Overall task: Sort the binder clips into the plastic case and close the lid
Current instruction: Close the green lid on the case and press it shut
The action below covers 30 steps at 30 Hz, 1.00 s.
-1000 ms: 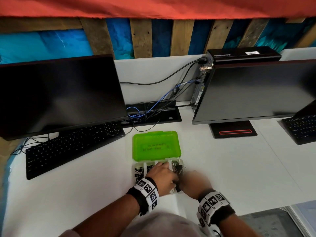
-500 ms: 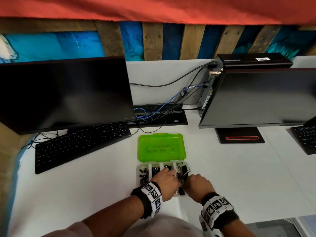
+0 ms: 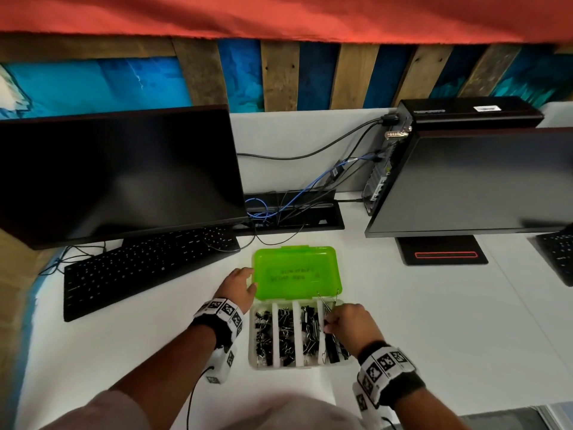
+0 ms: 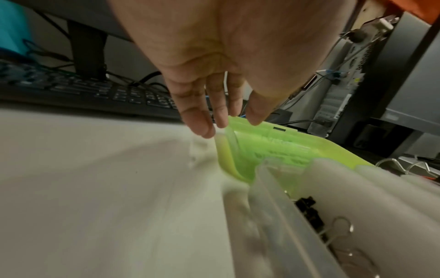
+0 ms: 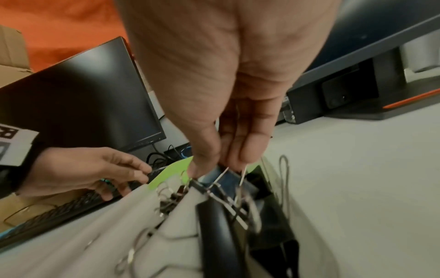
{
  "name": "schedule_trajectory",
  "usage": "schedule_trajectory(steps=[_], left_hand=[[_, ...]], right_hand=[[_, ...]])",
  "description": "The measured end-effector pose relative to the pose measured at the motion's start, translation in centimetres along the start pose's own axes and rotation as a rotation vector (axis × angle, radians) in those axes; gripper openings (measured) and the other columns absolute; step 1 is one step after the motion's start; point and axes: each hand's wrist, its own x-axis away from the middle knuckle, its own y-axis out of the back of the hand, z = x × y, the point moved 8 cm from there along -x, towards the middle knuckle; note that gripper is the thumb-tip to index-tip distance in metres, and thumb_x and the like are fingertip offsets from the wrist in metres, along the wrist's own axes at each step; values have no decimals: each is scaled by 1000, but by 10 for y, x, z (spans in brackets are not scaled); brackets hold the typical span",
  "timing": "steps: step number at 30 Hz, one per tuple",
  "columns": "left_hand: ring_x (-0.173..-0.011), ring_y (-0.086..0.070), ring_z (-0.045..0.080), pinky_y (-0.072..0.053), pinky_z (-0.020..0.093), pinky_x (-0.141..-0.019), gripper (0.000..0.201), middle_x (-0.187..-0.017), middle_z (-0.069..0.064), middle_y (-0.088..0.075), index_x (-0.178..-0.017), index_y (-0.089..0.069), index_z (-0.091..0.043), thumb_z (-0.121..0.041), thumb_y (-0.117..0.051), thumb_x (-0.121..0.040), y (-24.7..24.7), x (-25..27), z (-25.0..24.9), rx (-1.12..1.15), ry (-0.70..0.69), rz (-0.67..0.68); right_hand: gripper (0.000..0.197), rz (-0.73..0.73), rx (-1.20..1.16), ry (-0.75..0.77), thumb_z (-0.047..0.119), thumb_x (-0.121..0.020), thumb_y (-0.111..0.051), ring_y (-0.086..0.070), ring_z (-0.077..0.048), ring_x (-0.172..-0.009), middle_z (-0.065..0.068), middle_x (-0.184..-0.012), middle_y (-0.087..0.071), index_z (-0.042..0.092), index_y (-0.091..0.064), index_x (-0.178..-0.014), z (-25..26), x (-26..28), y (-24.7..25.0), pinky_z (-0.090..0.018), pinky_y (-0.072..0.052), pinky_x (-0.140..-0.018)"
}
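The plastic case (image 3: 310,366) lies on the white desk with its green lid (image 3: 297,273) folded flat behind it. Several compartments hold small black binder clips (image 3: 285,333). My left hand (image 3: 249,279) is at the lid's left edge. In the left wrist view the left hand (image 4: 229,122) pinches that lid (image 4: 273,148) near its corner, thumb above. My right hand (image 3: 328,325) is over the rightmost compartment. In the right wrist view the right hand (image 5: 219,165) pinches the wire handles of a large black binder clip (image 5: 226,199) sitting in the compartment.
A black keyboard (image 3: 148,268) and dark monitor (image 3: 117,175) stand left of the case. Another monitor (image 3: 477,181) on its base (image 3: 443,254) stands to the right, with a second keyboard (image 3: 558,259) at the edge. A cable tray (image 3: 294,212) lies behind the lid.
My left hand left the case's compartments and moved up to the left edge of the lid. My right hand stayed at the rightmost compartment, holding clip handles.
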Motion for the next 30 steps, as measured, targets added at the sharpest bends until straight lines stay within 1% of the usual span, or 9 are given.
schedule_trajectory(steps=[5,8,10,14,20,23,25,27,30], left_hand=[[-112,-56,31,-46,37,-95,45,-119,12,-62,-130,-45,-15,-29,-57,-89,-20,-8,10,90,144,50],[-105,-60,32,-48,36,-91,49,-109,14,-66,-132,-43,-13,-23,-60,-88,-24,-15,10,122,166,56],[-100,-62,30,-49,33,-90,49,-101,13,-69,-132,-44,-11,-15,-60,-86,-25,-18,12,128,169,59],[-94,-64,27,-50,30,-87,57,-99,12,-68,-135,-41,-11,-8,-60,-81,-24,-18,15,155,192,110],[-87,-58,25,-48,30,-85,34,-105,7,-53,-111,-53,-10,-2,-59,-79,-9,0,12,189,79,46],[-79,-63,19,-54,27,-76,34,-107,2,-51,-109,-52,-16,-1,-62,-80,0,12,8,293,-5,34],[-82,-64,14,-52,19,-72,34,-107,-2,-52,-103,-51,-24,-2,-64,-80,6,23,5,367,-63,19],[-90,-63,12,-53,18,-76,37,-107,-7,-54,-100,-51,-29,-5,-68,-77,8,37,1,472,-118,35],[-107,-54,0,-47,15,-90,54,-117,-18,-48,-110,-50,-38,-20,-80,-68,9,63,-7,475,-230,101]], right_hand=[[6,-140,70,112,19,-76,-68,-57,-27,-93,-3,-96,-59,18,-70,-82,22,3,-1,-31,-47,-70],[26,-220,-154,152,13,-64,-79,-51,-20,-89,3,-96,-49,18,-69,-88,14,4,6,-32,-50,-78],[37,-257,-301,90,19,-68,-81,-52,-14,-90,3,-103,-45,17,-65,-101,-1,4,14,-25,-46,-84],[11,-226,-276,25,21,-79,-73,-65,-20,-86,-1,-95,-65,17,-70,-89,-12,2,15,-30,-51,-80],[41,-106,-158,-44,13,-86,-62,-67,-24,-93,-1,-88,-74,23,-51,-124,-5,-12,7,-32,-52,-81],[46,-69,-282,-98,10,-82,-66,-66,-22,-92,4,-79,-70,22,-51,-124,-13,-15,8,-29,-52,-83],[57,-41,-383,-103,13,-75,-76,-66,-23,-98,-7,-96,-73,21,-50,-126,-19,-14,8,-29,-50,-88],[64,-51,-450,-70,11,-67,-82,-64,-20,-99,-5,-107,-69,17,-54,-125,-24,-9,11,-28,-49,-90],[48,-120,-492,-81,3,-66,-82,-62,-19,-94,-1,-97,-65,11,-64,-110,-42,2,15,-21,-47,-85]])
